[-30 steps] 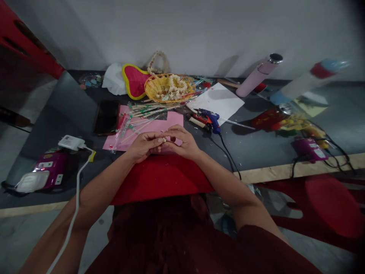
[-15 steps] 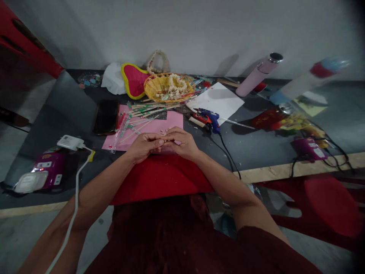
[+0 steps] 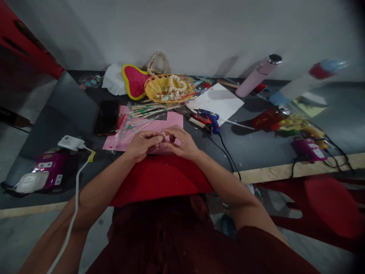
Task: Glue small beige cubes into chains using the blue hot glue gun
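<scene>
My left hand (image 3: 143, 144) is closed in a pinch, thumb against forefinger, over the front of a pink paper sheet (image 3: 154, 127). A tiny whitish piece (image 3: 163, 135) shows at its fingertips, too small to name. Close beside it, my right hand (image 3: 182, 142) curves with its thumb and fingers apart, the fingertips nearly meeting the left ones. Beneath both wrists lies a red cloth or sheet (image 3: 159, 177) that reaches over the table edge. Thin sticks (image 3: 145, 110) and clear plastic strips (image 3: 121, 129) with green and red marks lie behind my left hand.
A yellow basket (image 3: 151, 89) holds cream-coloured strings of small pieces. To the right lie a blue glue gun (image 3: 209, 118), white paper (image 3: 228, 99) and a pink flask (image 3: 258, 76). A phone (image 3: 107, 118) and purple power box (image 3: 49, 167) sit left; a white cable (image 3: 76, 198) crosses my left arm.
My right fingers have lifted and parted slightly from the left fingertips, showing the whitish piece between the hands. The left hand stays pinched in nearly the same place.
</scene>
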Tool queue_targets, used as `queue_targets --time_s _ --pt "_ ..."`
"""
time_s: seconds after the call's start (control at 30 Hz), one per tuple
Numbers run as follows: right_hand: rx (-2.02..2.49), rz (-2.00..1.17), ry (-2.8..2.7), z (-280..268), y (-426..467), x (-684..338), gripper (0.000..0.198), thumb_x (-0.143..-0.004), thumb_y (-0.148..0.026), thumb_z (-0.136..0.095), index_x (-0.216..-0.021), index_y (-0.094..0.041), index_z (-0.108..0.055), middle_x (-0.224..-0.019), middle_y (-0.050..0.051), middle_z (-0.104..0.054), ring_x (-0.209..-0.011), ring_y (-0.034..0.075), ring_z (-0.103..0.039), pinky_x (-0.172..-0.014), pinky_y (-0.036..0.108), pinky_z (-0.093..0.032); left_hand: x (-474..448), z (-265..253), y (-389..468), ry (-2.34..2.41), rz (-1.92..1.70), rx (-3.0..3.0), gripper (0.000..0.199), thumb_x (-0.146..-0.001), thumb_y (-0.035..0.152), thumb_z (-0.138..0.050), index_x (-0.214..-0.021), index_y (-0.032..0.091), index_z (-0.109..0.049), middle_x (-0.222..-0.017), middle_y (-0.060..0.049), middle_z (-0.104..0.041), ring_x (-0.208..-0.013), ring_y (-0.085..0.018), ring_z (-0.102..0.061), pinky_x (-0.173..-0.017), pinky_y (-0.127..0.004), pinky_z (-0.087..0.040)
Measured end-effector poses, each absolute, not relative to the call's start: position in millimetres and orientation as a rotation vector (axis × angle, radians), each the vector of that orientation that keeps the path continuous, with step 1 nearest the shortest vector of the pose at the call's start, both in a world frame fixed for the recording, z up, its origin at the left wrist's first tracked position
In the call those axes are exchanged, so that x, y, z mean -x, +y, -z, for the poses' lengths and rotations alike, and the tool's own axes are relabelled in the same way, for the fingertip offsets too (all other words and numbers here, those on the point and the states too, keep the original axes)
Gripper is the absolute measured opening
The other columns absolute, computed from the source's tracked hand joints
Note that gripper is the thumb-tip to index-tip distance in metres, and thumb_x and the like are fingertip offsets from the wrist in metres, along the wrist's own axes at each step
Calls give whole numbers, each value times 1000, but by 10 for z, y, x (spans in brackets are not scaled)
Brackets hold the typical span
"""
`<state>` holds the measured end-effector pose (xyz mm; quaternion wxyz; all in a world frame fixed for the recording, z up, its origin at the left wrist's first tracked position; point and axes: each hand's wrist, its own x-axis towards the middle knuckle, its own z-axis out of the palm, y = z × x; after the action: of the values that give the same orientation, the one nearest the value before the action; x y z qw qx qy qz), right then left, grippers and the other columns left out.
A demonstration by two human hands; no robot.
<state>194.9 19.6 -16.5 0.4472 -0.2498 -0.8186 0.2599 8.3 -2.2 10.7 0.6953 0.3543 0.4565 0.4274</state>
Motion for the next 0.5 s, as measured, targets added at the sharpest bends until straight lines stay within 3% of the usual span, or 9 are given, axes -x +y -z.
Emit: queue_targets --time_s 0.3,0.5 --pt "612 -642 -2024 117 180 -1941 36 -92 -37 -58 -125 -22 -57 -102 8 -61 -75 12 -55 -68 29 -54 -73 -109 -23 1023 -1009 -835 35 -54 37 -88 -74 13 -73 -48 2 -58 -44 -7 -49 -42 -16 -32" --pt "628 -577 -2011 154 181 -1911 27 -89 -32 -62 -114 -22 -64 -101 9 -65 -83 15 -62 -69 29 -57 -88 -39 -34 995 -944 -825 38 -52 36 -90 -77 13 -74 -64 0 -65 -51 -5 -52 -50 -17 -41"
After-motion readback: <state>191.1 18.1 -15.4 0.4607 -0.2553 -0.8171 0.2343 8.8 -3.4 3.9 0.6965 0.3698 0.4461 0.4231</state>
